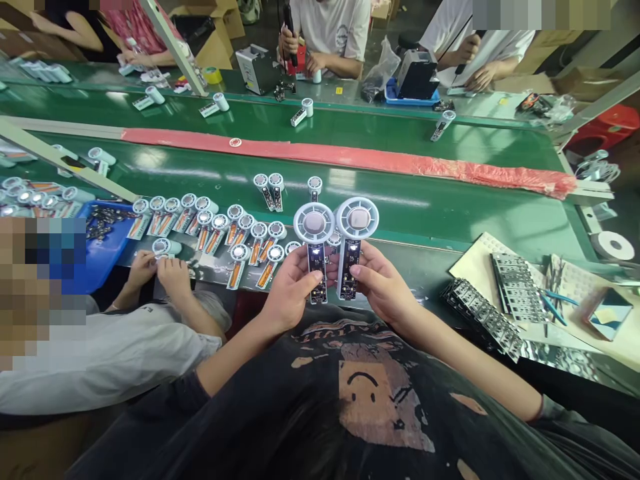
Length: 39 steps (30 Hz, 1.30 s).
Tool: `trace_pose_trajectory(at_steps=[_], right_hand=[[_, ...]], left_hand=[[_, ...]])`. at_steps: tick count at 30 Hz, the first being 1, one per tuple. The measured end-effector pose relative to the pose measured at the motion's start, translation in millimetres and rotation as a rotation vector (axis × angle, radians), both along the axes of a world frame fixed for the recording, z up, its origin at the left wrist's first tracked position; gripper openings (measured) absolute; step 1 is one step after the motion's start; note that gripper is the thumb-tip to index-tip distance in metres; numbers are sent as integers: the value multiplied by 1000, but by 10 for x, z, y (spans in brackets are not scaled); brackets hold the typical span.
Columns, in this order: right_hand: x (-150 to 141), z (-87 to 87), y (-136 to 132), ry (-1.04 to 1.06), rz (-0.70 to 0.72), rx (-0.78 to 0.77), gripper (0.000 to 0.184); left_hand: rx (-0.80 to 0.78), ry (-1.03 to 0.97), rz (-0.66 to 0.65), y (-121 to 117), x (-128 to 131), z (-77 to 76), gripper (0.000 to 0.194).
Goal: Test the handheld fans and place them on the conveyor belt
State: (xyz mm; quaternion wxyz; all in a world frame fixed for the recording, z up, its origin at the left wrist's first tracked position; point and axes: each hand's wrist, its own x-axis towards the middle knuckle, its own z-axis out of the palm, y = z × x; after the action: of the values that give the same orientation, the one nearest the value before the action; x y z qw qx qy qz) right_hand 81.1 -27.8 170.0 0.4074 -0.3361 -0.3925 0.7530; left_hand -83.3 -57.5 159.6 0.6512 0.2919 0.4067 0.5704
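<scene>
A person in a dark shirt holds up two gadgets side by side, just over the near edge of the table point(425, 257). The left hand point(294, 283) is closed around the handle of the left gadget point(314, 223), with the thumb pressed on its black board. The right hand point(383, 280) is closed the same way on the right gadget point(358, 219). Both gadgets stand up, with big round tops and a small white light shining on each black board.

To the left, lots of pale blue gadgets point(239, 253) with orange strips in their handles lie along the near edge. A blue tray point(107, 257) of little dark parts is farther left. Beside the person, a co-worker point(173, 277) in a pale shirt has both hands on another round gadget point(167, 247).

To the right, stacks of black and white boards point(480, 317) sit near blue-handled pliers point(555, 308) and a white roll point(613, 245).

A long pink strip point(325, 153) runs across the green top. Three small gadgets point(275, 181) stand just past the two that are held. On the far side, two people in white shirts point(340, 30) hold dark tools.
</scene>
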Motion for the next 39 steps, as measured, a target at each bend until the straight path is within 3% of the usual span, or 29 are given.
trace_pose_trajectory(at_steps=[18,24,39], right_hand=[[92,-11,122,-53,16,-7,52],[132,-24,155,-11,47,-59,52],[148,-51,256,3,63,-13,49]], left_hand=[[-18,56,83,34,107,-103,47],[18,-10,65,89,138,-69,56],[92,58,24,182,108,-136,48]])
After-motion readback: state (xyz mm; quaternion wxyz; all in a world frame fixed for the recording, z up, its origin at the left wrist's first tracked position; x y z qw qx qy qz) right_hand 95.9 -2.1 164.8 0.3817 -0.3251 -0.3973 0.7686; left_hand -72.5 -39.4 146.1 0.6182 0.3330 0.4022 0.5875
